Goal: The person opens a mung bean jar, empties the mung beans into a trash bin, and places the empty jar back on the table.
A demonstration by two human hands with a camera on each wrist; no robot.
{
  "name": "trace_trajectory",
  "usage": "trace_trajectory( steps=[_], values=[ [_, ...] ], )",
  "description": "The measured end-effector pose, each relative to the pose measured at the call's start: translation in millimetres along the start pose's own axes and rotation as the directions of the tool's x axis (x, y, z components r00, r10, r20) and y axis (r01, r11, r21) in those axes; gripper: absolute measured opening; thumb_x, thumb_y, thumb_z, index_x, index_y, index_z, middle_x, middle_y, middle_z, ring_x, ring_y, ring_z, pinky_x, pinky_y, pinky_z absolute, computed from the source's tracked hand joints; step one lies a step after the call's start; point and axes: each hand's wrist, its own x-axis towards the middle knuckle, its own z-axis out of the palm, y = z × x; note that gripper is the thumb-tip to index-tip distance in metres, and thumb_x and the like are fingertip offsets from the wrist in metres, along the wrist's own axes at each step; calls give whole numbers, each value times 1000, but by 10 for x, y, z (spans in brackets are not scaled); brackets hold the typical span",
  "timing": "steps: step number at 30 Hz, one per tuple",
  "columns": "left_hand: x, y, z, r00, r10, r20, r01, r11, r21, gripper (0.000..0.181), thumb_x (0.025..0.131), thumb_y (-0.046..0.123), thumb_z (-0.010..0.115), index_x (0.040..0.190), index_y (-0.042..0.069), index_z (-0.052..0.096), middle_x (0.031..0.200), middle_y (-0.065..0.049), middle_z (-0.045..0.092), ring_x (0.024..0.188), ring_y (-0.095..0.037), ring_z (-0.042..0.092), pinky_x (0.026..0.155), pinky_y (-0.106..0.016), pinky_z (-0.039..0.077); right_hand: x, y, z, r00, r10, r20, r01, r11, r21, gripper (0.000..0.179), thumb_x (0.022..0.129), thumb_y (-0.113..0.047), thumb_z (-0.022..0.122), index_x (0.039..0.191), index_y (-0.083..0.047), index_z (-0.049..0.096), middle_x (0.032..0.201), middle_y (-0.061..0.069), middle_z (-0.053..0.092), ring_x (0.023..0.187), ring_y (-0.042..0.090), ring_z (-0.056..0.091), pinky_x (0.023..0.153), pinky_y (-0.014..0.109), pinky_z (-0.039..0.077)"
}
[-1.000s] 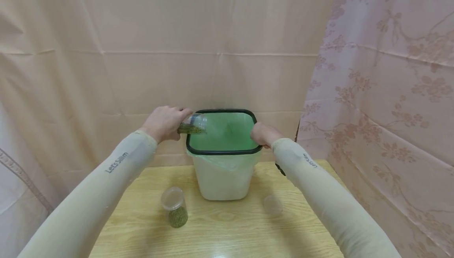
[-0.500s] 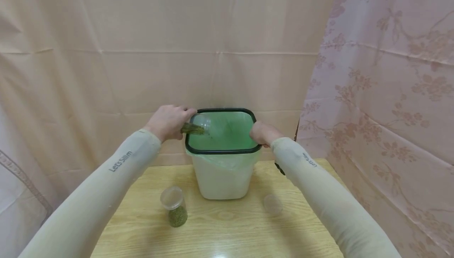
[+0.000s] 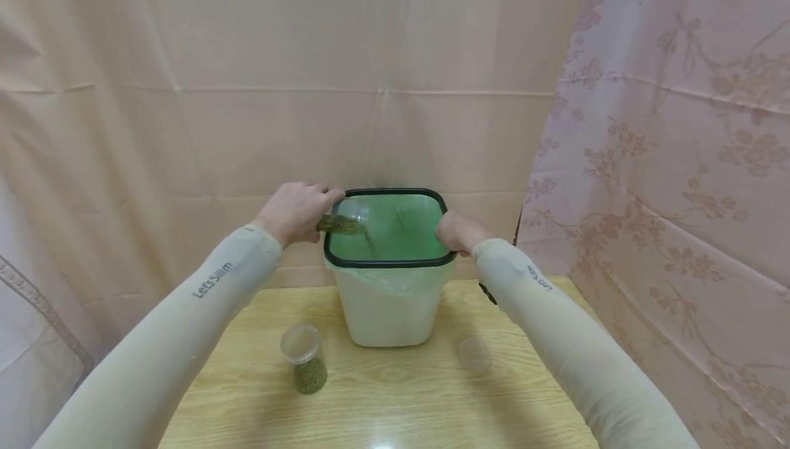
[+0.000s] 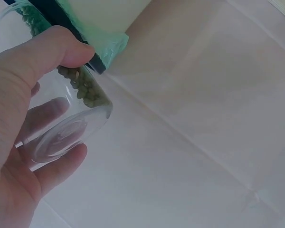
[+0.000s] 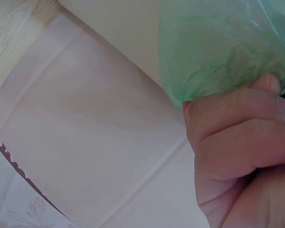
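My left hand [image 3: 296, 212] grips a clear plastic jar [image 4: 80, 107] tipped on its side, its mouth over the rim of a white trash can [image 3: 391, 308]. Small green pellets or beans [image 3: 341, 224] lie along the jar's lower wall, and a thin stream of them falls inside. A green bag [image 3: 404, 229] lines the can under a black rim [image 3: 389, 264]. On the can's right side, my right hand [image 3: 459, 233] grips the rim with curled fingers; in the right wrist view the bag [image 5: 213, 57] hangs beside the knuckles.
A second clear jar [image 3: 302, 349], part filled with small green grains, stands on the wooden table [image 3: 382, 408] at front left. A clear round lid [image 3: 475, 356] lies at right. Beige cloth [image 3: 278, 92] hangs behind, and a flowered curtain [image 3: 679, 161] at right.
The left hand has moved slightly right with the jar, its mouth now further over the can. Pellets have begun to fall from it. The right hand stays on the rim.
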Motion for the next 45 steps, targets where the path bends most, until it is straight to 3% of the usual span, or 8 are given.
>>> trace_trajectory(
  steps=[10,45],
  values=[
    [16,-9,-10,1000,24,-5,-24,999,23,71,69,18,95,129,6,59,112,-15,69,92,-32,68,82,-46,59,12,2,9,1000,12,-9,-12,999,48,29,102,-11,34,75,-10,43,62,1,42,43,13,35,41,26,33],
    [29,52,-83,998,34,51,-36,998,54,71,70,14,94,130,5,57,112,-15,68,95,-31,65,83,-44,58,-23,12,18,1000,8,-10,-8,999,35,31,103,-12,39,72,-13,42,67,1,41,48,13,36,45,26,36]
  ],
)
